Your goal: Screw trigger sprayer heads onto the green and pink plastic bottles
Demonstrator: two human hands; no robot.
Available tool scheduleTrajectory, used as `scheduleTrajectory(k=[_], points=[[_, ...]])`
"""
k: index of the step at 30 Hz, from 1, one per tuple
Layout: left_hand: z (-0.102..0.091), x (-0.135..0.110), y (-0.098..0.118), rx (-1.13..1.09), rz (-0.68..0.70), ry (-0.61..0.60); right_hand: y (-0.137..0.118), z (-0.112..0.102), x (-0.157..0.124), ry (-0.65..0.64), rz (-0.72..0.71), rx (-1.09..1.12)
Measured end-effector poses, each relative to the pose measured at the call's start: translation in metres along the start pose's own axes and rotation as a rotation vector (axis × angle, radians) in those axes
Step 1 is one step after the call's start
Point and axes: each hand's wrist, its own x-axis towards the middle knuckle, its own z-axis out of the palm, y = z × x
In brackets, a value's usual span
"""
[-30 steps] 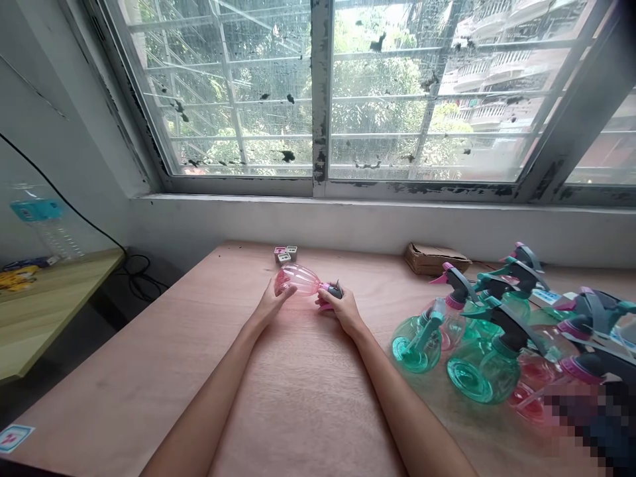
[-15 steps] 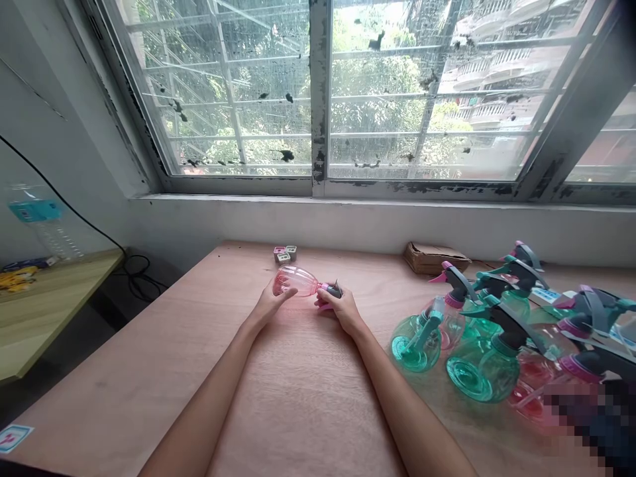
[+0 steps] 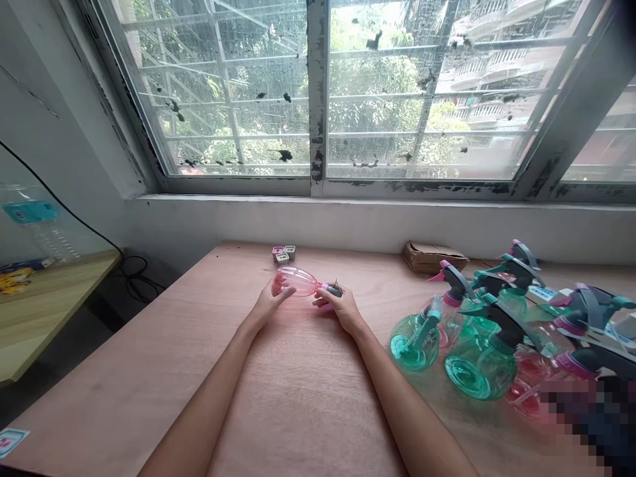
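Observation:
A clear pink spray bottle [image 3: 297, 281] lies sideways between my hands over the wooden table [image 3: 298, 397], its base to the left and its dark spray head to the right. My left hand [image 3: 269, 301] grips the round body near the base, thumb across the front. With its fingers around the spray head and pink trigger, my right hand [image 3: 342, 308] holds the other end; part of the head is hidden by those fingers. Just behind the bottle sit several small printed cubes [image 3: 283, 254].
Green spray bottles [image 3: 481, 364] and pink ones [image 3: 534, 377] crowd the right side, some with heads tilted. A brown cardboard box [image 3: 433, 257] rests against the back wall. On the left, a lower wooden surface [image 3: 64, 301] holds a plastic bottle [image 3: 42, 222]. A card [image 3: 12, 440] lies front left.
The view has shifted very slightly. Both hands keep the same hold on the pink spray bottle; the right fingers around the trigger have moved a little.

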Motion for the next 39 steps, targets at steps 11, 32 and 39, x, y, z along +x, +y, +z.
scheduleTrajectory(k=[11,32,39], points=[[0.005,-0.001,0.000,0.042,0.027,-0.053,-0.006,-0.012,0.000,-0.019,0.012,-0.050],[0.002,-0.002,0.001,0.068,0.008,-0.081,-0.009,-0.013,-0.002,-0.025,0.014,-0.058],[0.003,0.000,-0.001,0.078,-0.004,-0.053,-0.012,-0.012,-0.001,-0.026,0.011,-0.045]])
